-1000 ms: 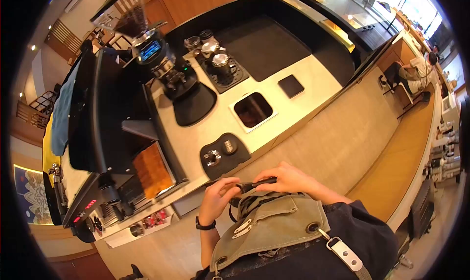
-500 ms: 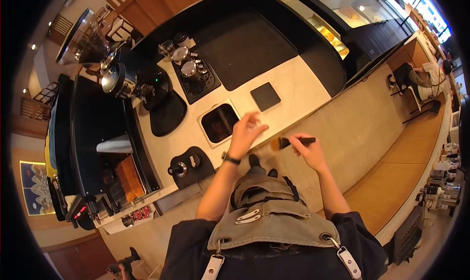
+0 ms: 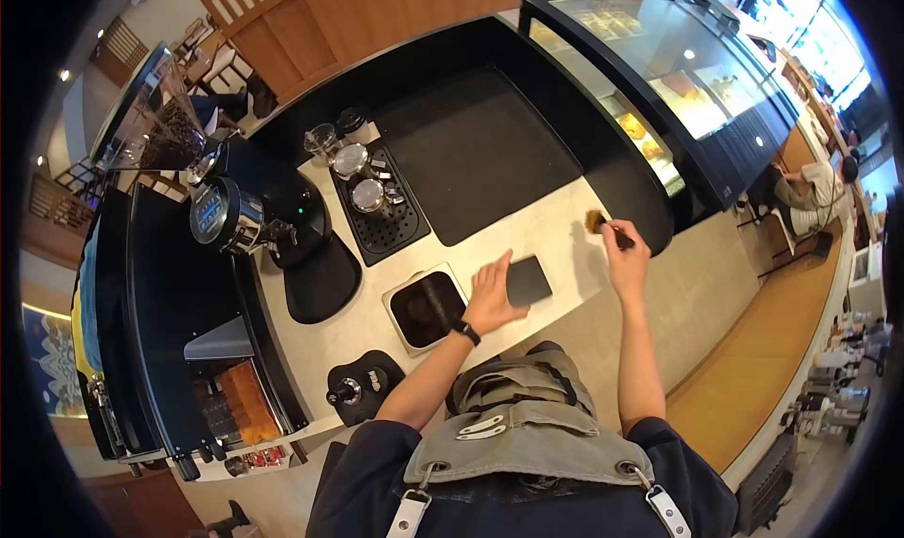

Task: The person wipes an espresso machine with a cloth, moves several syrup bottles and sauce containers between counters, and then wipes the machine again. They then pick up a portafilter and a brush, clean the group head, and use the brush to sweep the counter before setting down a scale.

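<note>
Pale café counter point(image 3: 556, 223) below us: our right hand point(image 3: 625, 256) has its fingers pinched around a dark-handled brush point(image 3: 603, 225), its tan bristles touching the counter's far right end beside the large black mat point(image 3: 476, 152). Our left hand point(image 3: 492, 295) lies flat, fingers loosely spread, on the counter between the small black square pad point(image 3: 529, 279) and the square knock-out opening point(image 3: 428, 307), fingertips at the pad's edge. Farther left we note the drip tray with metal pitchers point(image 3: 375, 204) and the grinder point(image 3: 226, 213).
</note>
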`<state>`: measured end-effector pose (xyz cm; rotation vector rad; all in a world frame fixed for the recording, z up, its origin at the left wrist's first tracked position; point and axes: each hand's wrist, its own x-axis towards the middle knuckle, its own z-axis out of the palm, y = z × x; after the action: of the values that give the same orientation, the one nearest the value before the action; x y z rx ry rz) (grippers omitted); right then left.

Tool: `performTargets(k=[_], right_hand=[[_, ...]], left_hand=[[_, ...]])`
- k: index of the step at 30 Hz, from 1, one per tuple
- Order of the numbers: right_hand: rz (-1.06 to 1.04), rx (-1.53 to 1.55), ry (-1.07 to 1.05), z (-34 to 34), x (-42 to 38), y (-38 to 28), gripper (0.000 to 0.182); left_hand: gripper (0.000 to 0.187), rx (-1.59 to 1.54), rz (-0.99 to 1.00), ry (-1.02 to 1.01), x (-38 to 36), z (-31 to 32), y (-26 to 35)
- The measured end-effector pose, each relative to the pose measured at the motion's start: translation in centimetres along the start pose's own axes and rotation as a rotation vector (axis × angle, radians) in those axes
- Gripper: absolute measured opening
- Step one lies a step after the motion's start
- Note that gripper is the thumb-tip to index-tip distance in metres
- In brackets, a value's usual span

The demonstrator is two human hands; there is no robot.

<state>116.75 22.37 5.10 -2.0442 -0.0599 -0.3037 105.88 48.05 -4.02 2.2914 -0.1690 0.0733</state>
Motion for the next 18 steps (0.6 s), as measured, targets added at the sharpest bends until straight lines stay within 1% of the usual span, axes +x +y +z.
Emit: performTargets(k=[2, 3, 6, 7, 9, 11, 13, 15, 17, 18], right_hand=[[0.04, 0.01, -0.047, -0.6, 0.9, 0.4, 0.022], [0.109, 0.097, -0.119, 0.0, 1.4, 0.4, 0.024], [0.296, 0.335, -0.355, 2.8, 3.8, 0.5, 0.028], [0.26, 0.347, -0.41, 4.6, 5.4, 0.0, 0.03], [0.201, 0.371, -0.517, 9.0, 9.3, -1.5, 0.032], [0.119, 0.429, -0.54, 14.7, 14.1, -3.7, 0.029], [-0.026, 0.414, -0.568, 21.2, 18.7, -5.8, 0.029], [-0.145, 0.31, -0.689, 28.2, 22.5, -7.6, 0.029], [-0.197, 0.232, -0.9, 34.6, 25.5, -9.7, 0.031], [-0.273, 0.182, -0.896, 38.2, 26.8, -10.3, 0.034]], left_hand=[[0.117, 0.003, 0.024, -0.012, -1.7, 0.2, 0.4], [0.116, 0.005, 0.041, -0.014, -2.4, 0.0, 1.1], [0.108, -0.017, 0.004, -0.045, -3.5, -0.1, 2.4], [0.107, -0.029, -0.014, -0.053, -3.3, -0.4, 2.6], [0.108, -0.093, -0.06, 0.021, -3.1, -0.5, 2.5], [0.106, -0.184, -0.135, 0.12, -2.8, -1.4, 2.7], [0.105, -0.246, -0.245, 0.2, -3.3, -2.5, 3.7], [0.106, -0.277, -0.383, 0.258, -4.6, -3.5, 5.0], [0.108, -0.189, -0.463, 0.379, -6.5, -3.3, 5.7], [0.11, -0.16, -0.513, 0.44, -7.4, -3.2, 6.5]])
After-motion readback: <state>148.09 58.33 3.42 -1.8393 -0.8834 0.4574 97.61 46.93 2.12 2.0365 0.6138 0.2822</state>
